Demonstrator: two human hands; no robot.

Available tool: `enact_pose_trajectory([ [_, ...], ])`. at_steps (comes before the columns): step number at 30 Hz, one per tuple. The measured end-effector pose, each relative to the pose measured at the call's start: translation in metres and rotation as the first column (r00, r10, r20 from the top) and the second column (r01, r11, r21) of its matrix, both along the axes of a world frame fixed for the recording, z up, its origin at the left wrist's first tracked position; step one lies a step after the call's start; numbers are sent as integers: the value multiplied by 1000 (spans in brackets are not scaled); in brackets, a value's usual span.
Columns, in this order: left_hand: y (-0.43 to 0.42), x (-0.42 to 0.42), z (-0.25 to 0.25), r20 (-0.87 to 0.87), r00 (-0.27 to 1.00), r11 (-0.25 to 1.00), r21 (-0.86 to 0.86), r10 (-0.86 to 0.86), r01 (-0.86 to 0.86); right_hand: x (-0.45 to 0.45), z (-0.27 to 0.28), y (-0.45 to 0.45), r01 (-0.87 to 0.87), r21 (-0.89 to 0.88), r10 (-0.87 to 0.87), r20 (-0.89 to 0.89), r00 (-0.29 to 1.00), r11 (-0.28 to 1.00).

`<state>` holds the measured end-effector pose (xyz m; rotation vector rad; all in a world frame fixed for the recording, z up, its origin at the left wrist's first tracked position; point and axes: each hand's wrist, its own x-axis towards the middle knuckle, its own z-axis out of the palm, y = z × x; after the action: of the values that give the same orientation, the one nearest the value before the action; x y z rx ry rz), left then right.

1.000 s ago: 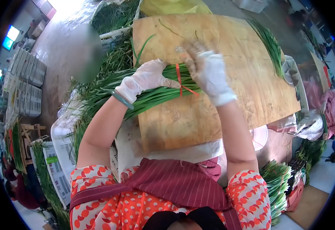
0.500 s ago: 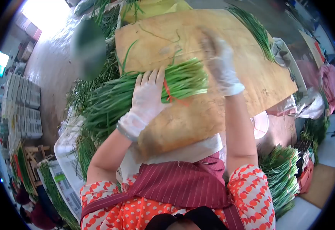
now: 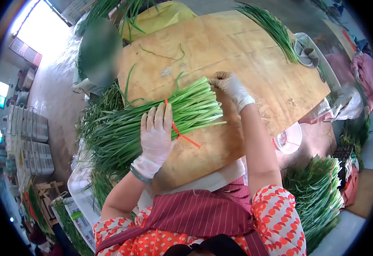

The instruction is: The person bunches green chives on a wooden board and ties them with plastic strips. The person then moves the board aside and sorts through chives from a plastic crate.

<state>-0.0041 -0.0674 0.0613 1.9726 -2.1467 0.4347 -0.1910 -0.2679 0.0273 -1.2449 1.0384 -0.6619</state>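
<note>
A thick bundle of green stalks point(image 3: 190, 104) lies on the wooden board point(image 3: 212, 47), pale cut ends to the right and leaves spreading left. A red tie point(image 3: 175, 129) goes round it, with a loose end on the board. My left hand point(image 3: 156, 136), in a thin white glove, rests on the bundle just left of the tie, pressing it with its fingers. My right hand point(image 3: 228, 86), gloved too, is at the top right corner of the pale ends with its fingers bent together; what they pinch, if anything, is too small to tell.
A smaller bunch of stalks point(image 3: 276, 32) lies at the board's far right edge, beside a grey cloth point(image 3: 306, 55). More bundles point(image 3: 314, 200) are stacked at lower right, near a pink-white bucket point(image 3: 289, 138). White crates point(image 3: 28, 136) stand at the left.
The view has shifted. My right hand has come down from above the board to the stalks' pale ends. My left hand has moved off the tie onto the leaves beside it.
</note>
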Motion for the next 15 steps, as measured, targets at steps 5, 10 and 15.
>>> enact_pose_trajectory([
  [5,-6,6,9,-110,994,999,49,-16,22,13,1,38,565,-57,-522,316,792,823],
  [10,-18,19,12,-147,988,997,59,-42,51,-17,22,112,476,-531,-449,190,873,701],
  [15,-19,22,15,-174,984,997,68,-31,43,10,19,170,-71,-678,-29,-135,990,731],
])
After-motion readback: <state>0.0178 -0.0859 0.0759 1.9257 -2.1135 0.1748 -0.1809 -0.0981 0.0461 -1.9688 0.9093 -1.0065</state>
